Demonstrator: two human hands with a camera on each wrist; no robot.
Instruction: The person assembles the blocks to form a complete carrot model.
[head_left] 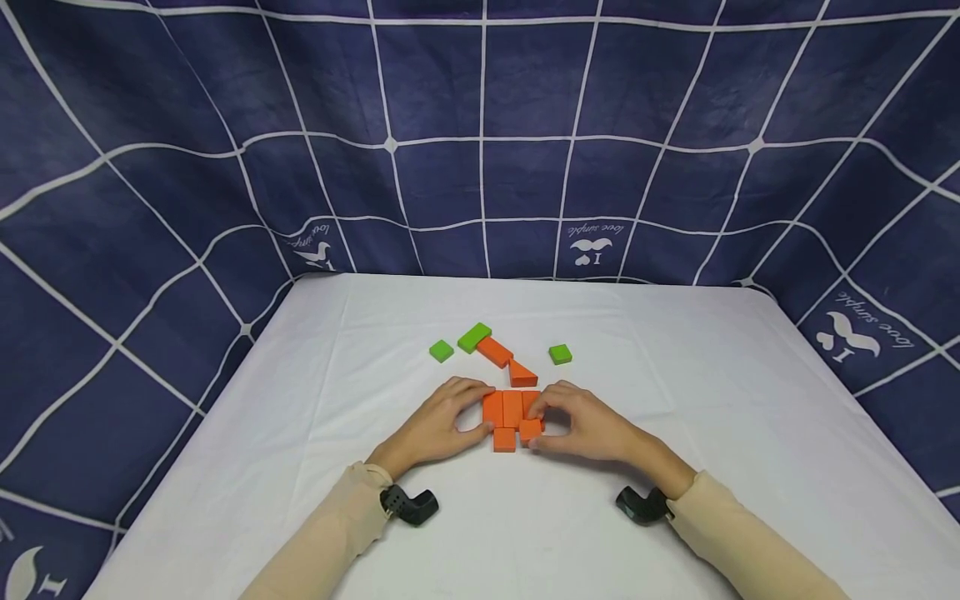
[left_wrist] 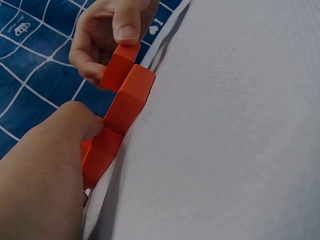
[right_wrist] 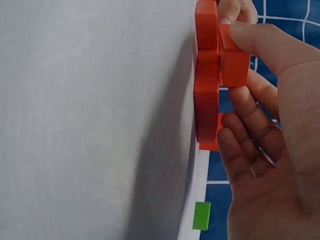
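Several orange blocks [head_left: 512,408] lie side by side on the white table, with a small square orange block [head_left: 504,440] touching their near edge. My left hand [head_left: 442,421] holds the leftmost orange block [head_left: 491,408], fingertips at its far end and thumb at its near end. Between thumb and fingers, my right hand [head_left: 588,421] pinches another small orange block [head_left: 529,428]. In the right wrist view this pinched block [right_wrist: 235,65] is lifted off the cloth, beside the row. Part of the row's right end is hidden behind the right hand.
Beyond the row lie an orange triangular block [head_left: 522,375] and an oblong orange block [head_left: 494,352], which meets a green block [head_left: 474,337]. Two small green blocks sit apart, one on the left [head_left: 442,351], another on the right [head_left: 560,354]. A blue checked curtain [head_left: 525,183] surrounds the white table [head_left: 675,367].
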